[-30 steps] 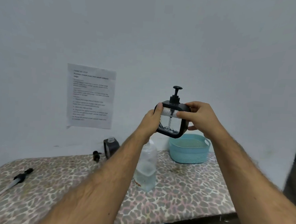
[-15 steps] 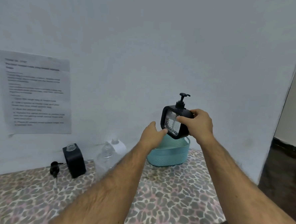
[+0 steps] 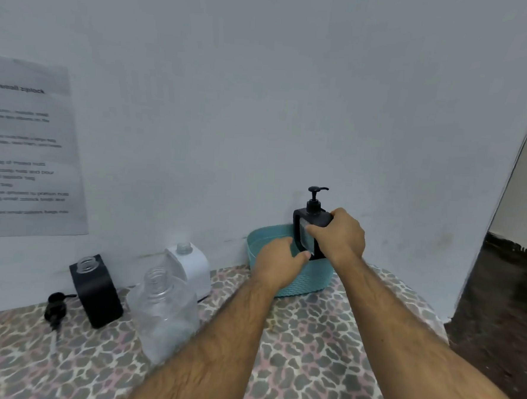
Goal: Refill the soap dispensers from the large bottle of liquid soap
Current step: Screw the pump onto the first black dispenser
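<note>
My right hand grips a black-framed clear soap dispenser with its black pump fitted, holding it upright inside the teal basket by the wall. The fingertips of my left hand touch the dispenser's lower edge above the basket's front rim. A large clear bottle with no cap stands on the table at centre left, with little liquid in it. Behind it a white dispenser stands open-necked. A black dispenser without a pump stands further left, and a loose black pump lies beside it.
The table carries a leopard-print cloth and ends at the right near a dark floor. A printed paper sheet is stuck to the white wall at the left.
Both hands brought the pumped dispenser down from chest height and to the right, into the teal basket. My view turned right and closer to the table.
</note>
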`<state>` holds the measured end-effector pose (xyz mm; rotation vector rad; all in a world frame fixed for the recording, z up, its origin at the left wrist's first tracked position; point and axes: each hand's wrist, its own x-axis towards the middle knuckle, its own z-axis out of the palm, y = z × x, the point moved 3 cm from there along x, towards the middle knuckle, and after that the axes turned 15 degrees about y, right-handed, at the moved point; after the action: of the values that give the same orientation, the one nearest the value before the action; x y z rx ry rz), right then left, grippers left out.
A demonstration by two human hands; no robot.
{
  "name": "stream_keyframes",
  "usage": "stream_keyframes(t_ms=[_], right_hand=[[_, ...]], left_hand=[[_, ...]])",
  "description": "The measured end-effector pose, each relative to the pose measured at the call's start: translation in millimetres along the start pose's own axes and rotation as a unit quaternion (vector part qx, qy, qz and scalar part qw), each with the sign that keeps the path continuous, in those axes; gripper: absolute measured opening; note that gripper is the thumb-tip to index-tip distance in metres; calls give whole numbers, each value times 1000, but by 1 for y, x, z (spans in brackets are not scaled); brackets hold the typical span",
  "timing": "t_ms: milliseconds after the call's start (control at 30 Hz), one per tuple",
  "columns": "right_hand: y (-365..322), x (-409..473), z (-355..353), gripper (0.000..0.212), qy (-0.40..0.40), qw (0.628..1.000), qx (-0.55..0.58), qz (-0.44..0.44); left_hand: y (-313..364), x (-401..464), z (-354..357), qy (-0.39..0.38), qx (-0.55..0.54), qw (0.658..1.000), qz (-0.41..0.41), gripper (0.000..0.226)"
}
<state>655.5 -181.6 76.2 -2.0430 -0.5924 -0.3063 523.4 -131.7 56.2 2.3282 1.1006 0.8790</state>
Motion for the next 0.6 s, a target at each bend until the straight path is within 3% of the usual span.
stream_keyframes(t_ms=[200, 600], right_hand=[[0, 0, 11, 46, 3, 996, -83, -45], [0, -8, 20, 48, -12, 982, -168, -81]], left_hand=[[-8, 1, 16, -2, 129, 990, 58, 40], [-14, 0, 21, 17, 132, 989, 62, 39]])
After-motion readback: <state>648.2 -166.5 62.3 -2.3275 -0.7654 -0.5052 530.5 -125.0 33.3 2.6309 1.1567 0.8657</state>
